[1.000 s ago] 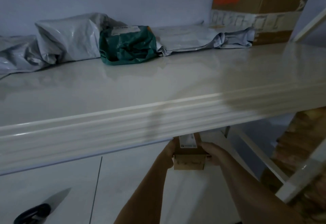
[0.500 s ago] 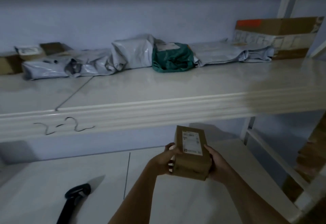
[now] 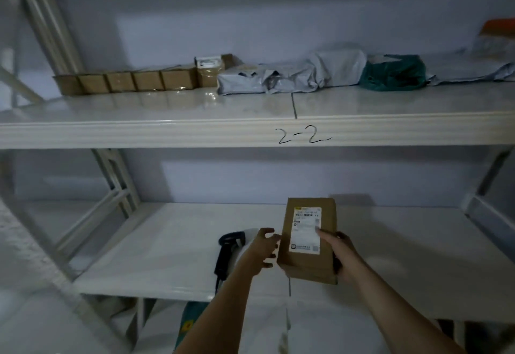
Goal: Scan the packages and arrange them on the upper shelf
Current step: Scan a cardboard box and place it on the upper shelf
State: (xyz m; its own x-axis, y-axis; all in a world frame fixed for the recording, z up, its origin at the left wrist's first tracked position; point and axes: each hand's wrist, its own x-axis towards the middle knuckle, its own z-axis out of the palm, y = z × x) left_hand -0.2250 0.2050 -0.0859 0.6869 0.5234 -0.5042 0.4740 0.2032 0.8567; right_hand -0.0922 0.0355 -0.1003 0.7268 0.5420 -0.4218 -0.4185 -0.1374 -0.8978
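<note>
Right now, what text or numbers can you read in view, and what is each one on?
"2-2": handwritten on the upper shelf's front edge.
Shipping label on the held cardboard box: barcode and print too small to read.
Label on the small box on the upper shelf: blurred, unreadable.

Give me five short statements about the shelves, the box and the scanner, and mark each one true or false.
1. The right hand holds the brown box. True.
2. The box's white label faces the camera. True.
3. The scanner lies on the upper shelf. False: it lies on the lower shelf.
4. The green parcel sits on the upper shelf. True.
5. The shelf edge reads 3-1. False: the handwritten mark reads 2-2.
</note>
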